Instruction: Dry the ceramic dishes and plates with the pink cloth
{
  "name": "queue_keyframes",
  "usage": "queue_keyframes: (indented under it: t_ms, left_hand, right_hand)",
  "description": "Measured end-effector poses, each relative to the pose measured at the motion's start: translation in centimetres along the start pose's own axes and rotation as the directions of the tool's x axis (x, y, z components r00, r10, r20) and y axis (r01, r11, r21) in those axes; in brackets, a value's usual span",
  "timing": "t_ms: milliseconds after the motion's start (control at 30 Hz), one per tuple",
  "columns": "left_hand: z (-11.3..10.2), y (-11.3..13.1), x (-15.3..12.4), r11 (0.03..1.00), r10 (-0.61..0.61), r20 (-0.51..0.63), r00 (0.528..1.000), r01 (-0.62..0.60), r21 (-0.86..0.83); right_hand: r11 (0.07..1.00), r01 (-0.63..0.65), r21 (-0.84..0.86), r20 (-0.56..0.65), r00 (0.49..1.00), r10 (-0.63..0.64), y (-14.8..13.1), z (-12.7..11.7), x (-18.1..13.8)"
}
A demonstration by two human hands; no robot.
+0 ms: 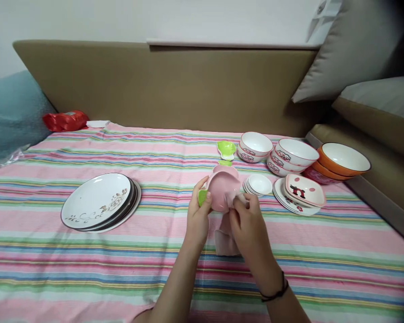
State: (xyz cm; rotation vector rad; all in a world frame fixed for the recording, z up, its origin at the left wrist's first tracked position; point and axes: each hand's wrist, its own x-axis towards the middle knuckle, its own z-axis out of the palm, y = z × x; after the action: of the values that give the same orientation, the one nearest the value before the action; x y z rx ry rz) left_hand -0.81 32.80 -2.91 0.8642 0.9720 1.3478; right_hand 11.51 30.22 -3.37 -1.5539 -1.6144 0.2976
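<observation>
Held up near the middle of the head view is a small pink dish (pixel 218 193) with a green leaf-shaped tab. My left hand (pixel 199 208) grips it by that tab, thumb in front. In my right hand (pixel 249 220) a pale pink cloth (pixel 226 242) is bunched and pressed against the dish's inner right side, its loose end hanging below. Just behind the held dish lies another pink dish (pixel 229 169) with a green tab, partly hidden. Farther back sits a green leaf-shaped dish (pixel 226 149).
At left lies a stack of plates (pixel 97 197). On the right stand white bowls (pixel 256 142), more stacked bowls (pixel 294 154), orange bowls (pixel 345 159), small white dishes (pixel 260 184) and square dishes (pixel 305 190) on plates. A red package (pixel 67 121) is at back left. Striped cloth (pixel 148 269) lies beneath.
</observation>
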Motion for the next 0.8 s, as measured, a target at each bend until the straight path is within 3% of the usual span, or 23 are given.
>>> queue_keyframes:
  t_ms: [67,200,333,433,500,600,700,800]
  left_hand:
    - [-0.3,-0.1,0.0,0.998,0.055,-0.019,0.998,-0.054,0.031]
    - [-1.1,0.0,0.2,0.996,0.090,-0.067,0.994,-0.088,0.026]
    - [-1.4,0.1,0.3,0.997,0.069,-0.059,0.996,-0.067,0.029]
    - [-1.3,0.1,0.4,0.996,0.062,-0.039,0.997,-0.059,0.062]
    - [-1.1,0.2,0.4,0.998,0.037,-0.047,0.998,-0.034,0.053]
    - [-0.8,0.6,0.4,1.000,-0.016,-0.076,0.997,0.017,0.010]
    - [-0.6,0.8,0.3,0.999,-0.039,-0.072,0.997,0.039,-0.006]
    - [-0.5,0.7,0.3,0.999,-0.051,-0.026,0.998,0.052,0.010]
  right_hand:
    - [0.999,-0.017,-0.046,0.073,0.997,0.020,-0.4,0.7,-0.3]
    - [0.987,0.060,0.147,0.314,0.944,-0.104,-0.3,0.9,-0.4]
    - [0.998,0.012,0.065,0.246,0.969,-0.027,0.2,0.5,-0.1]
    - [0.988,0.108,0.108,0.257,0.957,-0.133,0.1,0.6,0.0]
    - [0.980,0.145,0.134,0.136,0.977,-0.163,-0.1,0.6,0.0]
    - [0.988,0.075,0.134,-0.088,0.994,-0.064,0.1,0.4,0.2]
    - [0.979,-0.013,0.201,-0.139,0.989,0.042,0.4,0.1,0.4]
    - [0.988,0.066,0.138,-0.217,0.976,-0.035,0.3,0.0,0.4]
